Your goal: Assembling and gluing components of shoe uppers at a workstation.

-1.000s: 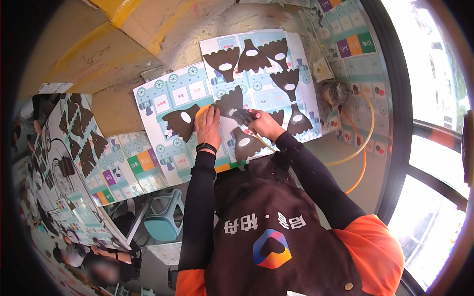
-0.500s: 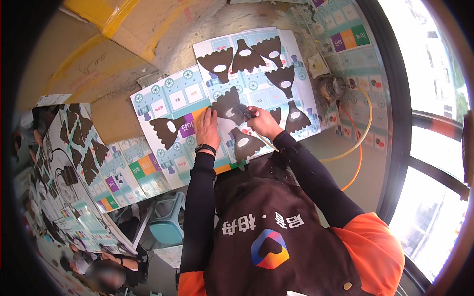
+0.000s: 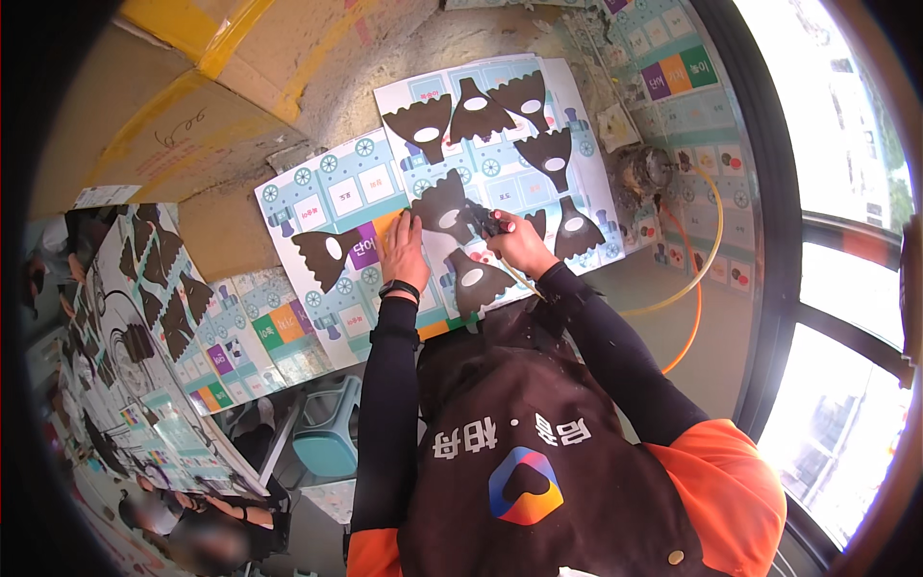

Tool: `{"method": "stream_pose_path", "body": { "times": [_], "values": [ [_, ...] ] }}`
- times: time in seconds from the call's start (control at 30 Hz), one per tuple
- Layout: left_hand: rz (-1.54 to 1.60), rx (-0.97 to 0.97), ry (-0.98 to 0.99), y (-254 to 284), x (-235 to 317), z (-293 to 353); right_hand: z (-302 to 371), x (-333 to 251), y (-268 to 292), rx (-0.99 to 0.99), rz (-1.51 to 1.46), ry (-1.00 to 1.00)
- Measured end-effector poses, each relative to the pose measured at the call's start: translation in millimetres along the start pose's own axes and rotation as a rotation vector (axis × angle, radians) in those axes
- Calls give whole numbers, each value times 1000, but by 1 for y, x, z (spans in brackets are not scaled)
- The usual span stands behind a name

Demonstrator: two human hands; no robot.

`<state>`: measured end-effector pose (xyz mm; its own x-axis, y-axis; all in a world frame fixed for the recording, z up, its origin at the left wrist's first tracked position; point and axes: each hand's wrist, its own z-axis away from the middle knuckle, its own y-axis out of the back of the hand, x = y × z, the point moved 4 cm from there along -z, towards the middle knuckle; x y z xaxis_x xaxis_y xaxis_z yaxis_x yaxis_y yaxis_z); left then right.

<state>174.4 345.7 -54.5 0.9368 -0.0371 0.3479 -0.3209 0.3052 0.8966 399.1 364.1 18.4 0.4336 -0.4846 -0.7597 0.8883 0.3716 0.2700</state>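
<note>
My left hand [image 3: 403, 258] lies flat on the printed sheet, fingers stretched out, its fingertips at the left edge of a dark brown, fan-shaped piece [image 3: 433, 208]. That piece has a scalloped edge and a pale oval in its middle. Closed in my right hand [image 3: 524, 244] is a small black spray gun [image 3: 480, 220], its front end over the right side of the same piece. A pale yellow hose [image 3: 522, 280] runs by this hand. Below lies another such piece [image 3: 486, 283]; one more [image 3: 334, 254] is to the left. Several similar pieces [image 3: 474, 117] spread over the far part of the sheets.
Cardboard boxes [image 3: 163, 125] stand at the far left. A grimy round container [image 3: 642, 173] sits right of the sheets, near yellow and orange hoses [image 3: 694, 317]. A blue stool [image 3: 327, 433] is below the table edge. Other people [image 3: 183, 529] are at the lower left, by another covered table.
My right hand has shifted slightly right and nearer to me with the spray gun, uncovering more of the piece's pale oval. My left hand stays put. A person at lower left has moved.
</note>
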Motion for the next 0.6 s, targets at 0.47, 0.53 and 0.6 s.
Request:
{"method": "stream_pose_path", "body": {
  "times": [0.47,0.53,0.6],
  "values": [
    [-32,-33,24,-3,-3,-1,15,6,9,18,126,0],
    [-25,-34,19,-1,-1,0,14,3,8,-1,110,-3],
    [-18,-35,16,-1,-1,0,12,-4,6,-21,95,-4]
  ]
}}
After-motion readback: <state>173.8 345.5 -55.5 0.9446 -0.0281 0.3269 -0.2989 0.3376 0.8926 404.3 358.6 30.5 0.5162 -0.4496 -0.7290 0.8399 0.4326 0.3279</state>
